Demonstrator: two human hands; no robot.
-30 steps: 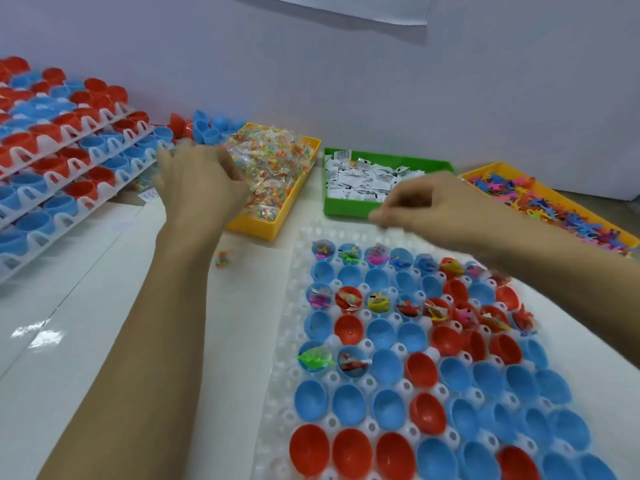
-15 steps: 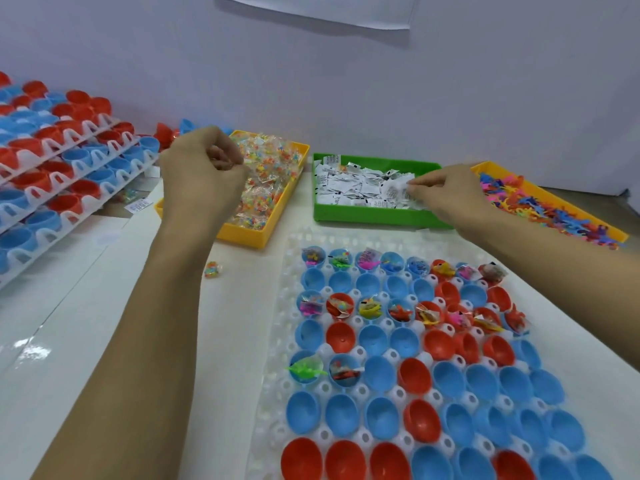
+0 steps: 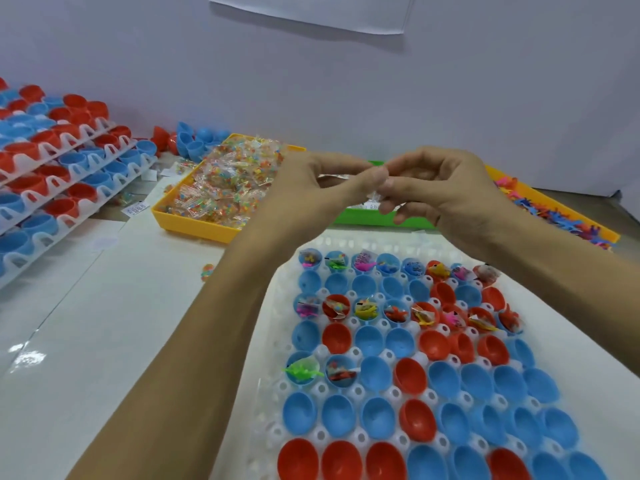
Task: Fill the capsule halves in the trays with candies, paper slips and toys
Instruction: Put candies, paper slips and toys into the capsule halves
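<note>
Meeting above white tray (image 3: 273, 341), left hand (image 3: 311, 188) and right hand (image 3: 446, 195) both pinch small clear wrapped packet (image 3: 375, 195); packet orientation unclear, mostly hidden by fingertips.

My landmark is the white plastic tray of red and blue capsule halves (image 3: 277, 368) in front of me. Left of it, bare white tabletop (image 3: 114, 341) gives my hand open passage, with one loose candy packet (image 3: 207, 271) lying there. Further left, stacked white racks of capsule halves (image 3: 65, 174) wall that side. Behind the tray, the yellow candy bin (image 3: 194, 223), green bin (image 3: 367, 218) and orange toy bin (image 3: 581, 216) form a barrier.
</note>
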